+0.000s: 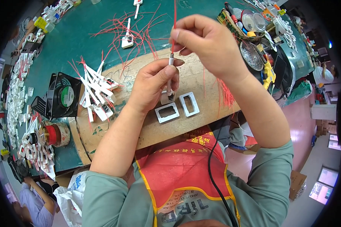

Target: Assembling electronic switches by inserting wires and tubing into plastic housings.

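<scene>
Upright in my left hand (152, 85) is a white stemmed plastic housing (165, 99), its small boxy end pointing toward me. Thumb and fingers wrap round the stem, just below a grey threaded tip. Red wires (174, 13) rise out of that tip. Above it, my right hand (216, 47) pinches these wires between thumb and fingertips. Just below the housing lie two white rectangular frames (169, 118) on a brown board (140, 132). To the left of my left hand is a pile of similar white housings (96, 90) with red wires.
A black fan (66, 96) and a glue-stained tub (60, 136) stand at the left. Loose red wires (140, 34) lie across the green table (83, 30). A red wire bundle (224, 94) hangs near my right forearm. A tool basket (229, 22) and metal dish (251, 56) sit at right.
</scene>
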A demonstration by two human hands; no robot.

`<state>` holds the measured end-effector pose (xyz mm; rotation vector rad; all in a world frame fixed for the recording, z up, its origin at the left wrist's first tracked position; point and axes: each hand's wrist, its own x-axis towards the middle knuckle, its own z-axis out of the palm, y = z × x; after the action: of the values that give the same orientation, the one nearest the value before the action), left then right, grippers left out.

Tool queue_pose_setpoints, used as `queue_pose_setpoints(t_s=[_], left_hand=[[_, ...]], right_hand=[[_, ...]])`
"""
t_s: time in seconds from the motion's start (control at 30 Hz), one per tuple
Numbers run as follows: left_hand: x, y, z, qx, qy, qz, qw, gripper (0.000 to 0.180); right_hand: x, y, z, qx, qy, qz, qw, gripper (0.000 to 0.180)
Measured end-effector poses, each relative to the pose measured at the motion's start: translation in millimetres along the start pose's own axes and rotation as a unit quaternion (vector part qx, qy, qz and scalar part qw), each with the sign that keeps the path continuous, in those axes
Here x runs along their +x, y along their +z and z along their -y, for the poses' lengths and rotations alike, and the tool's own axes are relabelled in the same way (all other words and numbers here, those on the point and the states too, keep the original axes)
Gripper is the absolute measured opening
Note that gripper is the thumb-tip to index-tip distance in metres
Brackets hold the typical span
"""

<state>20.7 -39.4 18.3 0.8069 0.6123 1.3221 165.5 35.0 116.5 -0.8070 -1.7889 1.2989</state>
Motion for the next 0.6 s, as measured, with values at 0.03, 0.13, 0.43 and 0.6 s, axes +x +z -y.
queue_pose_setpoints(t_s=[0.03,0.13,0.43,0.6], left_hand=[[-0.4,-0.8,-0.2,0.002,0.002,-0.005,1.0,0.031],[0.3,0.2,0.5,0.016,0.003,-0.017,1.0,0.03],[3.2,-0.5,4.8,0.093,-0.012,0.011,0.996,0.029],[5.8,-6.1,8.4,0.075,-0.012,-0.003,0.997,0.03]], right_hand=[[-3.4,1.9,-4.2,-0.017,0.009,0.014,1.0,0.021],[-7.7,-2.1,-11.6,-0.018,0.049,0.051,0.997,0.02],[13.6,-16.7,-4.1,0.042,0.063,0.074,0.994,0.031],[6.3,-7.3,-20.0,0.021,0.098,0.143,0.985,0.028]])
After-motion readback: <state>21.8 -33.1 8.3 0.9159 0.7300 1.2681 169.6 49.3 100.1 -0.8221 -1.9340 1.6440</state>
